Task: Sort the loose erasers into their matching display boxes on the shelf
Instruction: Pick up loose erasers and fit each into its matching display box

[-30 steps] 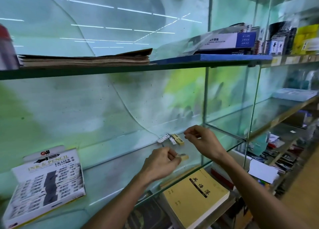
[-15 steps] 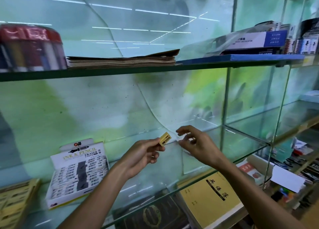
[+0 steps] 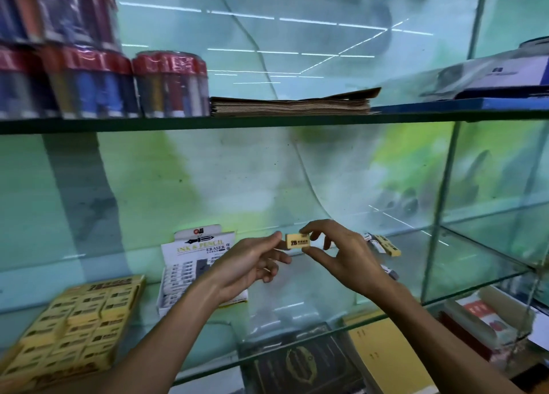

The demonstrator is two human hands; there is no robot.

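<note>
I see a yellow eraser (image 3: 298, 241), a small block printed 2B in black, held above the glass shelf (image 3: 463, 263) near mid-span. My left hand (image 3: 252, 264) pinches its left end; my right hand (image 3: 341, 252) pinches it top and bottom. Loose erasers (image 3: 384, 244) lie toward the shelf's right rear; the yellow box (image 3: 71, 319) and white box (image 3: 190, 263) sit left.

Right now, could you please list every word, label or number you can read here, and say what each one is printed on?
"2B": on the yellow eraser pinched between the left hand and the right hand; the small print beside it is too small to read.
"INK & PENCIL ERASER": on the white display box.
"2B": on the yellow display box; the rest is blurred.
Loose erasers, upper-shelf tubs and books below: unreadable.
</note>
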